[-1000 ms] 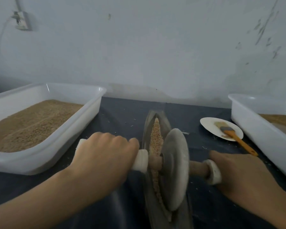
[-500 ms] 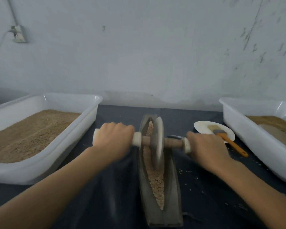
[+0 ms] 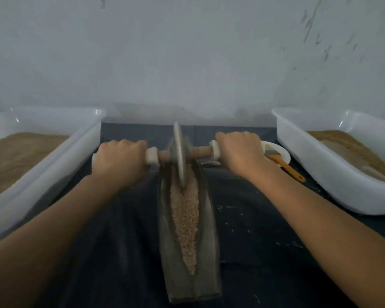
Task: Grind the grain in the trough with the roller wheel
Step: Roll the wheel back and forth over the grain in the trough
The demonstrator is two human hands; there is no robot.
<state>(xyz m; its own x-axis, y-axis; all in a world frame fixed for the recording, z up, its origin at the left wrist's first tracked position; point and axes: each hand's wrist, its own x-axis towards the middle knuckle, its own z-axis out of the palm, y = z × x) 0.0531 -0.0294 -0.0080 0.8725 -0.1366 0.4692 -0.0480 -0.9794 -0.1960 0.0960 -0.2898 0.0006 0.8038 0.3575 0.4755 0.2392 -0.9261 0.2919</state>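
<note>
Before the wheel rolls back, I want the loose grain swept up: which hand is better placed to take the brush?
Right. The right hand grips the axle handle just beside the orange-handled brush on the small plate; the left hand sits across the trough.

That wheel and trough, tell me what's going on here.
A person is grinding grain in a narrow trough with a roller wheel. The left hand and right hand each grip one end of the wheel's axle. The wheel sits at the far end of the trough. A tub of grain stands on each side, and a brush lies on a plate.
</note>
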